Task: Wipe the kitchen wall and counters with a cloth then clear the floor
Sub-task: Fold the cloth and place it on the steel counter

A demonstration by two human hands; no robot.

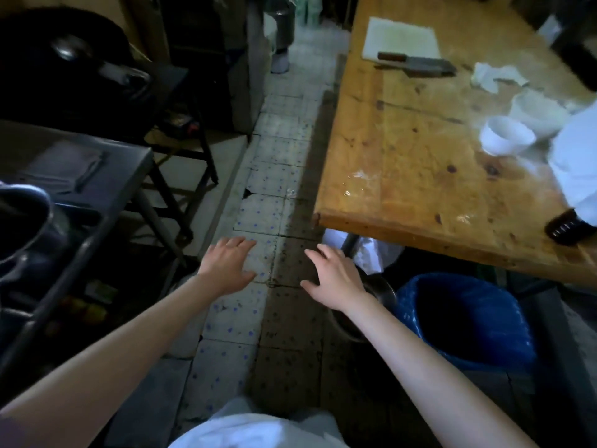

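Both hands are held out empty, fingers spread: the left hand (226, 265) and right hand (336, 279), above the pale blue-dotted tiled floor (274, 176). This narrow aisle is bounded by the orange wooden table's (403, 150) edge and a grey metal counter (97, 176). A crumpled white cloth (494, 77) lies on the table.

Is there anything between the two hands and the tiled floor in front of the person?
Nothing visible. The left hand and right hand hang open and empty over bare floor tiles. The blue-lined bin stands to the right, beside the wooden table.
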